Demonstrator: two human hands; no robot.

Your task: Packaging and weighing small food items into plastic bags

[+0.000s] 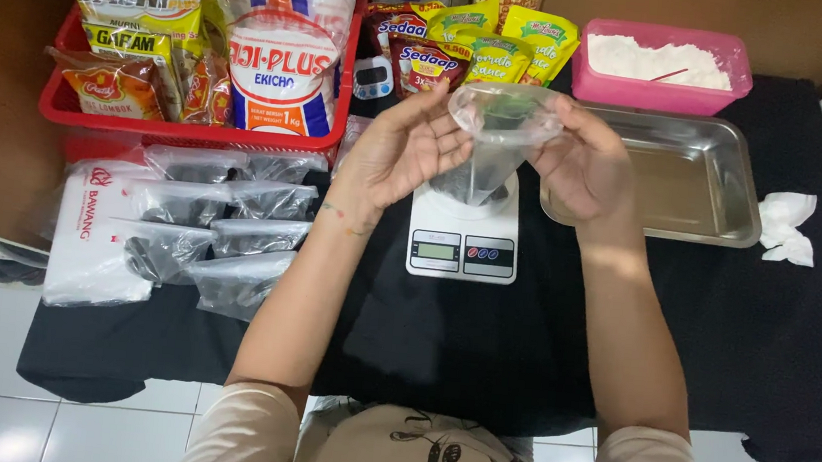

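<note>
Left hand (407, 150) and right hand (583, 162) each pinch the rim of a clear bag (495, 139), holding its mouth spread open, bottom resting on the scale (463, 236) just below the grip so contents weigh directly

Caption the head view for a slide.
Both hands, left hand and right hand, hold open a clear plastic bag over a white kitchen scale.
</note>
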